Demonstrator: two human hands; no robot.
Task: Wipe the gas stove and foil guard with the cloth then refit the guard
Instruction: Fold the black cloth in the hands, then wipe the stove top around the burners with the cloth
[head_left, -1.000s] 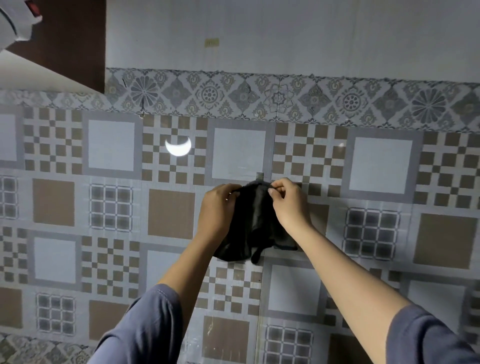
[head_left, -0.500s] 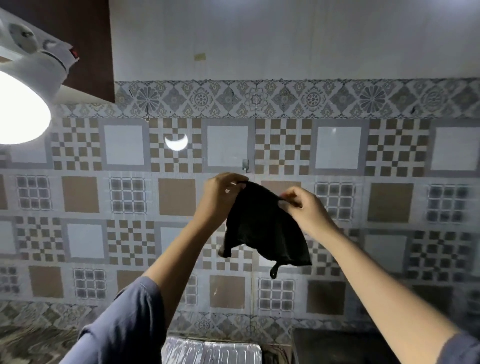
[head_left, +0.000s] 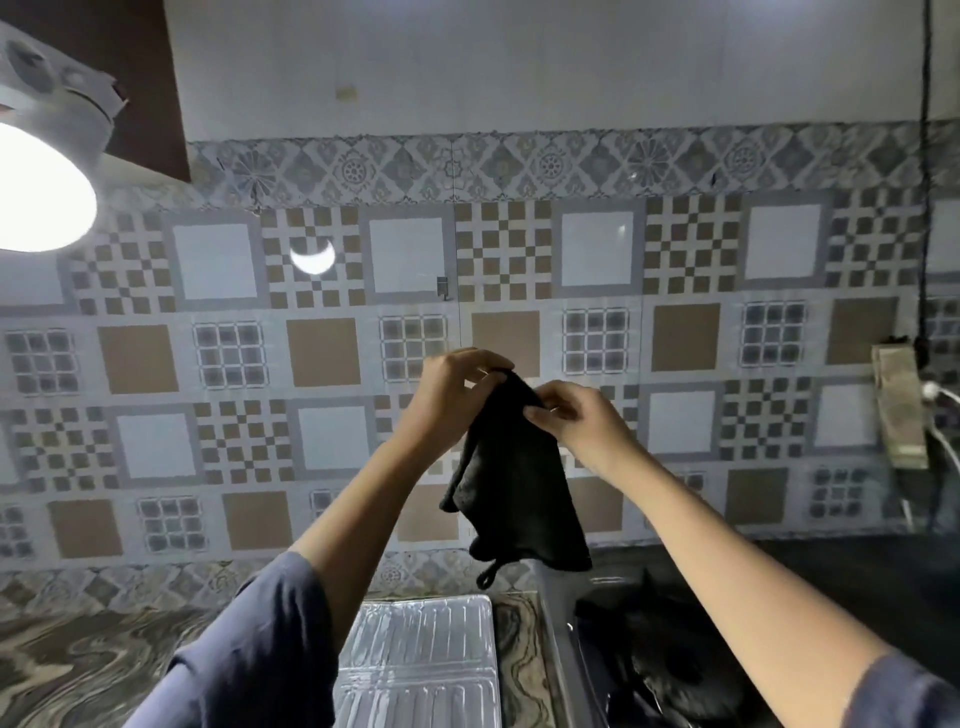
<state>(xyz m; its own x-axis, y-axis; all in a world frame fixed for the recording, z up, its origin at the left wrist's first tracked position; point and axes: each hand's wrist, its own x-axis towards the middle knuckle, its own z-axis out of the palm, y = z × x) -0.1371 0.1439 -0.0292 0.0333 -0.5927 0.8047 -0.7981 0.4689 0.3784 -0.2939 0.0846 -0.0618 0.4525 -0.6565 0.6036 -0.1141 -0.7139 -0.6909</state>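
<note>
A black cloth (head_left: 514, 467) is held up before the tiled wall (head_left: 322, 353), its top edge pinched by the left hand (head_left: 457, 395) and the right hand (head_left: 582, 421). Below it, the foil guard (head_left: 421, 660) is laid flat on the marbled counter (head_left: 78, 660), beside the gas stove (head_left: 670, 654).

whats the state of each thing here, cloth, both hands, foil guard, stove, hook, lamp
cloth: off the hook, hanging from both hands, loop at the bottom
left hand: pinching the cloth's top edge
right hand: pinching the cloth's top edge
foil guard: off the stove, lying flat on the counter
stove: dark, no flame showing
hook: bare, on the tiled wall
lamp: on
</note>
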